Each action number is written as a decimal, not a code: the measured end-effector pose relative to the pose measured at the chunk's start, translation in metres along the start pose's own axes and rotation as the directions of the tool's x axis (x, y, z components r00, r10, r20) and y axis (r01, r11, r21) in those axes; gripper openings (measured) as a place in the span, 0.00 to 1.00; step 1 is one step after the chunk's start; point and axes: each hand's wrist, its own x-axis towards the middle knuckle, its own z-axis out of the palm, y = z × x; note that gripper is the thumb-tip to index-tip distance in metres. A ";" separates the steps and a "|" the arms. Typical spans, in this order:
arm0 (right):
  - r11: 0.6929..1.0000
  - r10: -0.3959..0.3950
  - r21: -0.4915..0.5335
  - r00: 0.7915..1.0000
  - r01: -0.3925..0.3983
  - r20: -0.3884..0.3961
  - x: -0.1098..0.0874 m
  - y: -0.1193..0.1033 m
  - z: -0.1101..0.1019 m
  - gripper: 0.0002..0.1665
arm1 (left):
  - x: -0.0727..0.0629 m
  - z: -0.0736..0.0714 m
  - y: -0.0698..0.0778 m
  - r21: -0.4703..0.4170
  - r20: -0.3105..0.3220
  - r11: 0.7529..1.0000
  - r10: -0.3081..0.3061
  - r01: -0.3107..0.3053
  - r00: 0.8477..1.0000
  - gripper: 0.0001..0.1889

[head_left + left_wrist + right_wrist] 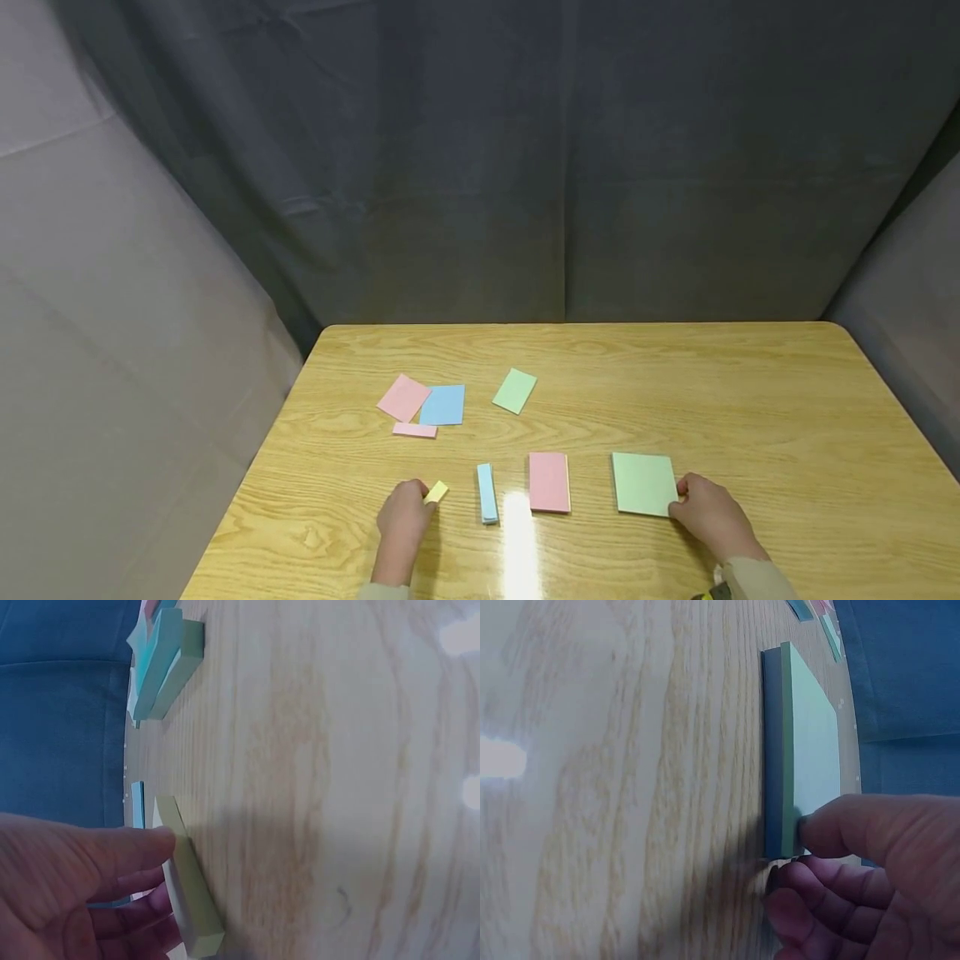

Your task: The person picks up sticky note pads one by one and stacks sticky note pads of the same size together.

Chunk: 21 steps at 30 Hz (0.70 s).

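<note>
My left hand [403, 514] pinches a narrow yellow sticky-note pad [437, 492] between thumb and fingers. The left wrist view shows this yellow pad [191, 889] long and thin, close over the wood. On the right, my right hand [708, 510] grips the near right corner of a square green sticky-note pad [643, 483]. Its thumb lies on the pad's top face, with the other fingers curled at the edge. A dark blue layer [773, 757] lies under the green pad [814, 742] in the right wrist view.
Between the hands lie a narrow light-blue pad [487, 494] and a pink pad [549, 482]. Farther back are a pink square note [402, 397], a blue one [444, 405], a pink strip [415, 430] and a green note [515, 391]. Dark curtain [480, 167] hangs behind the table [750, 392].
</note>
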 end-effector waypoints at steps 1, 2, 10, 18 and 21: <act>1.000 -0.002 -0.001 1.000 0.002 0.002 0.000 0.000 0.000 0.15 | 0.000 0.000 0.001 0.009 0.001 1.000 -0.005 0.005 1.000 0.07; 1.000 -0.002 -0.002 1.000 0.002 0.003 0.000 0.000 0.000 0.15 | 0.000 0.001 0.001 0.018 -0.002 1.000 -0.008 0.008 1.000 0.06; 1.000 -0.003 0.004 1.000 0.003 -0.002 0.001 0.001 0.000 0.14 | -0.002 0.004 -0.001 0.030 -0.011 0.999 -0.016 0.016 1.000 0.08; 1.000 0.004 0.000 1.000 -0.004 -0.011 0.001 0.001 0.000 0.14 | -0.005 0.002 -0.002 -0.071 -0.003 0.997 0.024 -0.025 1.000 0.09; 1.000 0.006 -0.001 1.000 -0.006 -0.010 0.001 0.001 0.000 0.14 | -0.005 0.002 -0.003 -0.128 0.018 0.991 0.039 -0.036 0.999 0.08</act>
